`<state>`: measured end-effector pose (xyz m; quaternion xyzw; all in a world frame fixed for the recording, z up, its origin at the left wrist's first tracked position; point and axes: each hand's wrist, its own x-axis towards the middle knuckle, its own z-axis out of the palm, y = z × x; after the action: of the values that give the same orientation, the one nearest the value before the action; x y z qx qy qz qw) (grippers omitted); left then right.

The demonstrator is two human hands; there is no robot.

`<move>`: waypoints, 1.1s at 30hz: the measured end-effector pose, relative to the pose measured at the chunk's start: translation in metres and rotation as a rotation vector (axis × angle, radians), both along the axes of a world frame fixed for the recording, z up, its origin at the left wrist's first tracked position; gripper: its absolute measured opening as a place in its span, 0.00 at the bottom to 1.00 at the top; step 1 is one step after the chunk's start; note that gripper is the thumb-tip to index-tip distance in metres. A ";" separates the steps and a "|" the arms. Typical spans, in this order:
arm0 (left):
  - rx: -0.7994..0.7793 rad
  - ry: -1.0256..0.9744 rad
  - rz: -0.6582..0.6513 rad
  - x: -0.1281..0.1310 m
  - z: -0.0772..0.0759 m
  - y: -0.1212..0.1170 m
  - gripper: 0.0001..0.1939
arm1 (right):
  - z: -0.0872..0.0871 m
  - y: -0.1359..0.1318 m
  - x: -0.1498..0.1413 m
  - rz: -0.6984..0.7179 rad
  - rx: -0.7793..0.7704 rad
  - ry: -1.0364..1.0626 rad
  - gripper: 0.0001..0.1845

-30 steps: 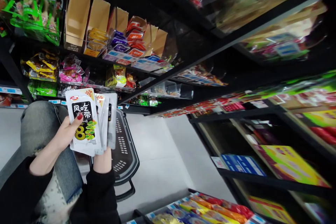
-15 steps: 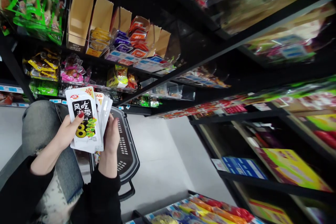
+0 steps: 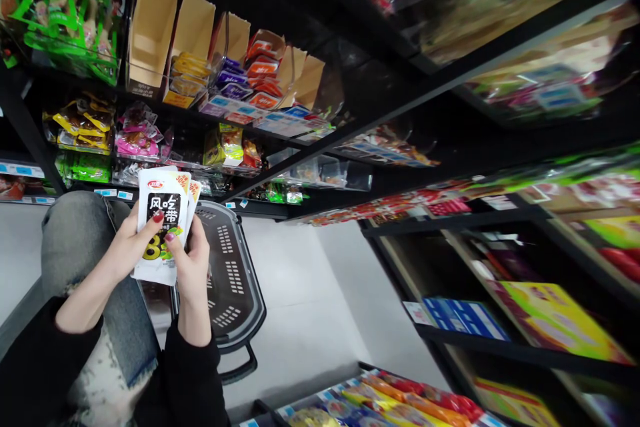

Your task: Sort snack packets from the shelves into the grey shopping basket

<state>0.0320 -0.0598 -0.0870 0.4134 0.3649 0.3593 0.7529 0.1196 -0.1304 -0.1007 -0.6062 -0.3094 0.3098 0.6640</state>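
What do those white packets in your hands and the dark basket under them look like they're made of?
Packets: apparently thin glossy plastic film; they are flat with sealed edges and printed fronts. The left hand and right hand clasp the stack together. Basket: probably hard moulded plastic, dark and slightly shiny, its wall pierced by neat rows of slots; metal can't be ruled out.

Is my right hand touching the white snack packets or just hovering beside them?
Touching. The head view shows the right hand with its thumb pressed on the front of the white snack packets, while the left hand grips their other edge.
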 end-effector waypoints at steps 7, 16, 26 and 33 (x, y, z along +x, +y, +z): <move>-0.132 0.014 -0.026 0.001 0.001 0.002 0.28 | 0.003 0.004 -0.001 0.038 -0.001 -0.053 0.36; -0.046 -0.003 0.034 0.001 -0.002 -0.001 0.26 | 0.012 0.000 0.001 -0.093 -0.131 -0.473 0.17; 0.257 0.110 0.053 -0.003 0.001 0.002 0.17 | 0.013 -0.011 0.018 -0.277 -0.119 -0.132 0.13; 0.120 -0.025 0.050 -0.001 0.003 0.003 0.35 | 0.010 -0.024 0.043 -0.120 0.115 0.488 0.08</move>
<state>0.0312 -0.0567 -0.0844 0.4438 0.3435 0.4044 0.7222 0.1624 -0.1539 -0.0908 -0.4919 -0.1204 0.3888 0.7697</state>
